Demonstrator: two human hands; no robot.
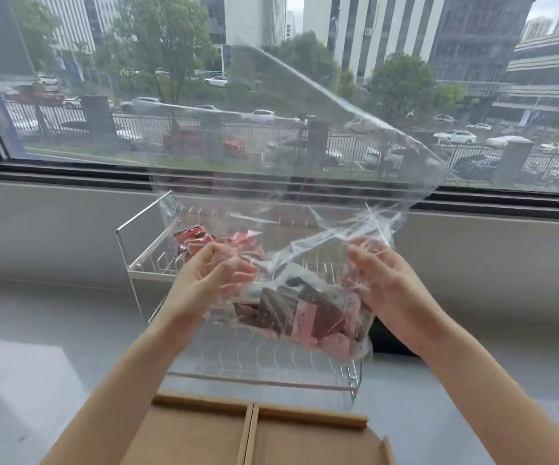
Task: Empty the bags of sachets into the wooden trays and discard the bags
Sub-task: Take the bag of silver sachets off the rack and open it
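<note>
Pinching the clear bag at centre frame, the left hand and right hand each keep a clamped grip; sachets sit inside, above wooden trays.

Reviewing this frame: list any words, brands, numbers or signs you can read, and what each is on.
No text here can be read with certainty.
Pink sachet in the clear bag: dark printed marks, too blurred to read.
Dark sachets in the same bag: only a dotted pattern, no legible words.
Red sachets in the wire rack: print too blurred.
Wooden trays: no markings visible.
Buildings outside the window: no legible signs.
</note>
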